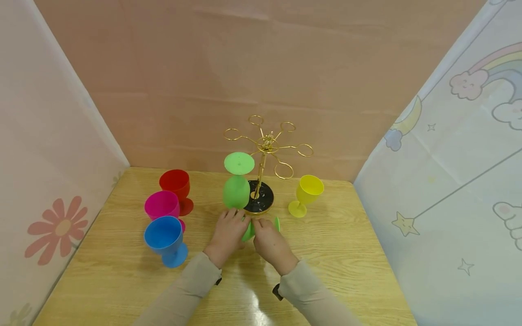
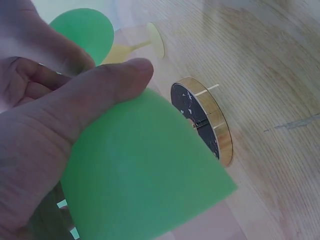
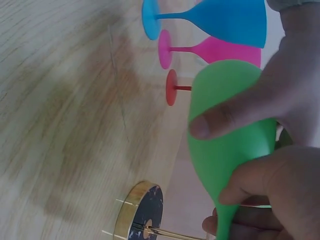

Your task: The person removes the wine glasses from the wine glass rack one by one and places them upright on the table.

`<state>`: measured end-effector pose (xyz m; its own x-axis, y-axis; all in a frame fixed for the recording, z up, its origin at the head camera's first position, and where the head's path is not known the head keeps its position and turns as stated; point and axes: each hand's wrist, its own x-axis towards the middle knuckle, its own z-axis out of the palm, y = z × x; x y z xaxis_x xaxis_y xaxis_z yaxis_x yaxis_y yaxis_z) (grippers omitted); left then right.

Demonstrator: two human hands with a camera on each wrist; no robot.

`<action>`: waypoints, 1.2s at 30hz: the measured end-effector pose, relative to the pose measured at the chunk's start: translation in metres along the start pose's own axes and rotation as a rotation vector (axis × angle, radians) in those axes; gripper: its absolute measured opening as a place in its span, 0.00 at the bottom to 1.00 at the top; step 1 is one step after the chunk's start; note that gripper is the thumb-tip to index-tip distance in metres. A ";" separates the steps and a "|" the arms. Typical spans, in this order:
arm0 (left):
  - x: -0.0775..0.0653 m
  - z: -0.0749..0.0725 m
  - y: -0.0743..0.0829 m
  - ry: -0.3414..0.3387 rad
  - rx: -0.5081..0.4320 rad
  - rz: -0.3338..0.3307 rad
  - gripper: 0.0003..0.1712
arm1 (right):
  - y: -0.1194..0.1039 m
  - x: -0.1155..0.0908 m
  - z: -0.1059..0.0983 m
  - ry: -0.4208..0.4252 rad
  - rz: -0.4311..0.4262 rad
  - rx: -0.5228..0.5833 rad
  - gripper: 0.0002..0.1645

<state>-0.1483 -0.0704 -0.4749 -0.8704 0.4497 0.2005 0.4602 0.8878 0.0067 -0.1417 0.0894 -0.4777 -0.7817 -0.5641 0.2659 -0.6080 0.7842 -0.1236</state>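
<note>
A green goblet (image 1: 248,231) lies sideways between both hands, low in front of the rack. My left hand (image 1: 232,228) grips its bowl, with the thumb along the outside in the left wrist view. The right hand (image 1: 271,242) pinches the stem, and the round foot (image 2: 87,34) sticks out beyond it. Just past the left hand, a second green goblet (image 1: 236,192) hangs upside down by the gold rack (image 1: 261,174). That rack has several wire rings on arms and a round black base (image 3: 150,210) edged in gold.
On the left of the wooden table (image 1: 334,253) stand a red goblet (image 1: 176,182), a pink goblet (image 1: 162,206) and a blue goblet (image 1: 164,237), all upright. Right of the rack is a yellow goblet (image 1: 308,190). Cloth walls enclose the back and sides.
</note>
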 end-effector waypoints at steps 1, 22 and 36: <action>0.000 0.000 0.000 0.001 -0.006 -0.001 0.43 | -0.001 0.000 0.000 -0.001 0.005 -0.007 0.24; -0.001 -0.003 0.000 0.047 0.019 0.001 0.44 | 0.003 0.000 0.012 0.102 -0.013 -0.079 0.29; -0.001 -0.005 0.001 0.111 0.029 0.030 0.43 | 0.014 0.000 0.015 0.122 -0.022 -0.052 0.33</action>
<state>-0.1465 -0.0706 -0.4704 -0.8308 0.4638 0.3075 0.4791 0.8773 -0.0288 -0.1524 0.0965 -0.4942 -0.7435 -0.5482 0.3829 -0.6145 0.7860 -0.0679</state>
